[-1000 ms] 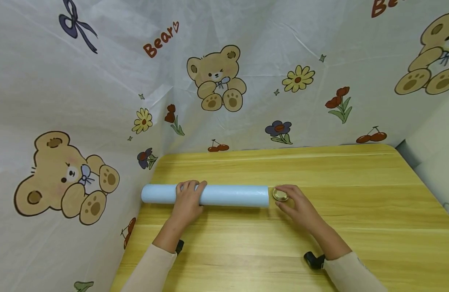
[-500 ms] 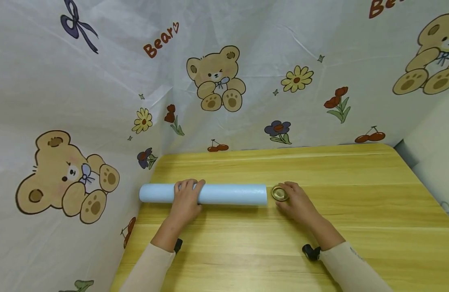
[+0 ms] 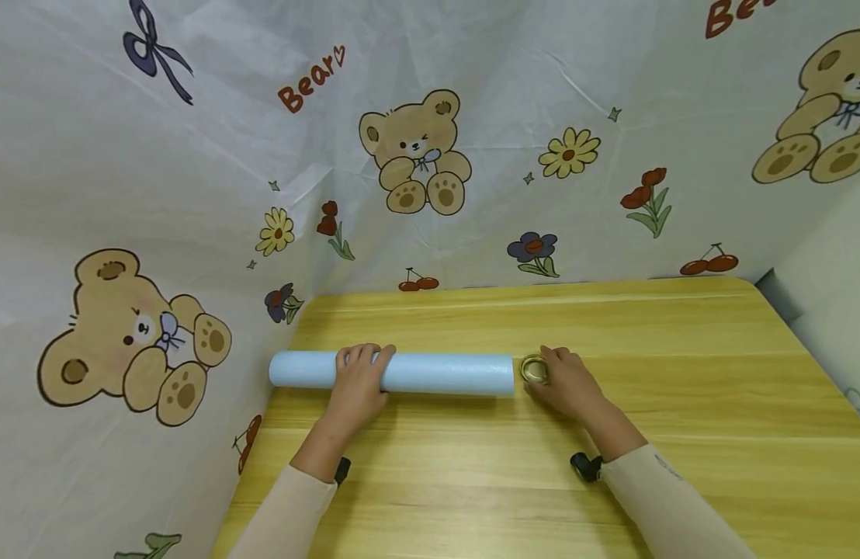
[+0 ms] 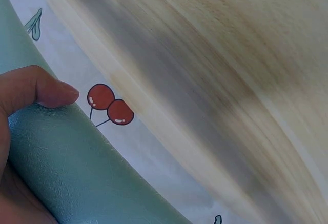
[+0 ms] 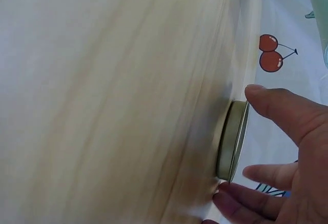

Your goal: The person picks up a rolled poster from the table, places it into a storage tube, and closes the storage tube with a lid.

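A long light blue roll [image 3: 444, 373] lies across the wooden table [image 3: 612, 326]. My left hand [image 3: 360, 382] rests over its left part with the fingers curled round it. In the left wrist view one fingertip [image 4: 38, 86] presses on the roll's leathery surface [image 4: 82, 172]. Just past the roll's right end sits a small round gold lid [image 3: 535, 369]. My right hand [image 3: 561, 379] holds it. In the right wrist view its fingers [image 5: 279, 108] pinch the lid's rim [image 5: 232, 141] from both sides, and the lid lies flat against the table.
A white sheet printed with bears, flowers and cherries [image 3: 416, 155] walls in the table at the back and left. The table's right edge [image 3: 814, 349] is open. Bare wood [image 3: 681, 404] stretches to the right of the hands and in front of them.
The gold lid first showed a solid top and now shows a ring-like hollow. My right forearm has drifted slightly left. The left hand and the roll have stayed put.
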The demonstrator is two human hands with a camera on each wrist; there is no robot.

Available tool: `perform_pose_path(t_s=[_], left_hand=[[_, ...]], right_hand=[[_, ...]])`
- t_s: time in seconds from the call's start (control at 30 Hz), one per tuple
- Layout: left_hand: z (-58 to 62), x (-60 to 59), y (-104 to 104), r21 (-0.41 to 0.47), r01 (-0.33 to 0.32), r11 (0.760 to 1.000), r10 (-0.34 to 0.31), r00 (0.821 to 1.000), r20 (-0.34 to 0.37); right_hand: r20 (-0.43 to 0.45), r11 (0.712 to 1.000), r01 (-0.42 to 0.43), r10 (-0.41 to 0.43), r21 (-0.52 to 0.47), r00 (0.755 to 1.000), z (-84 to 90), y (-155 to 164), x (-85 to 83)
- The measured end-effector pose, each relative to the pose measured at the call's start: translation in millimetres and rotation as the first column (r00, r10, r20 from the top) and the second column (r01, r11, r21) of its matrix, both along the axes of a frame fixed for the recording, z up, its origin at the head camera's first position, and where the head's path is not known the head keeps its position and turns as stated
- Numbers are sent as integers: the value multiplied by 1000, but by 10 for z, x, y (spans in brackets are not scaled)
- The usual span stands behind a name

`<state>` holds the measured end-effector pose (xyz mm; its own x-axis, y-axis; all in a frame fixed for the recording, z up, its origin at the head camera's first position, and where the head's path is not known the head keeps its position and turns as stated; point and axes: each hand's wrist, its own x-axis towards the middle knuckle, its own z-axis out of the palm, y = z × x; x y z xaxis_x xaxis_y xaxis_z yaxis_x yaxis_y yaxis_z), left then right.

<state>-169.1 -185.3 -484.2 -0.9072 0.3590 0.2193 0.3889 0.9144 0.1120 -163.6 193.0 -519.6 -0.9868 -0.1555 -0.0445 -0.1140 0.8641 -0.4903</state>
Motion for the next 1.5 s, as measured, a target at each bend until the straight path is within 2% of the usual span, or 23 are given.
perform_pose_path(t_s=[0.2, 0.47, 0.9, 1.27, 1.5], left_hand=[[-10, -6, 6, 0, -1, 1000, 1, 1000, 0], [-31, -28, 1, -11, -5, 1000, 5, 1000, 2], [-12, -31, 20, -14, 0, 1000, 1, 1000, 14], [-31, -24, 23, -17, -7, 1000, 7, 1000, 24], [-56, -38, 25, -7, -1, 1000, 1, 1000, 24]], right_hand=[[14, 999, 33, -33, 40, 999, 33, -43, -38], [2, 995, 24, -24, 92, 1000, 10, -49, -40], [-3, 997, 60, -60, 45, 998, -22, 26, 9], [-34, 995, 86, -88, -43, 996, 38, 93, 99], [-54, 988, 77, -85, -132, 995, 70, 109, 179]])
